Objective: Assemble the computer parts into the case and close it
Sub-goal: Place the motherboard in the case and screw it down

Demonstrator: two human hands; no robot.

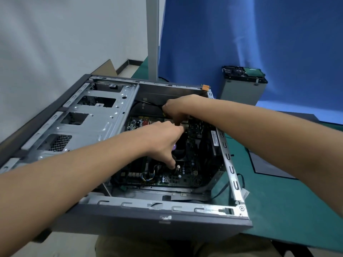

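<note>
Case [163, 219] lies open; left hand [163, 138] and right hand [176, 108] curl inside above its motherboard [185, 175], and I cannot tell what they grip. Its wall label [214, 138] is unreadable. Drive [241, 86] stands beyond.

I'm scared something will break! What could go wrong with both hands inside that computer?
The left hand and right hand crowd over the motherboard; a slip might snag the thin coloured wires. The case seems to overhang the near edge of the table, so leaning might tip it.

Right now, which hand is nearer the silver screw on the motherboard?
Left. The left hand reaches down right beside the silver screw; the right hand is farther back, near the far wall of the case.
</note>
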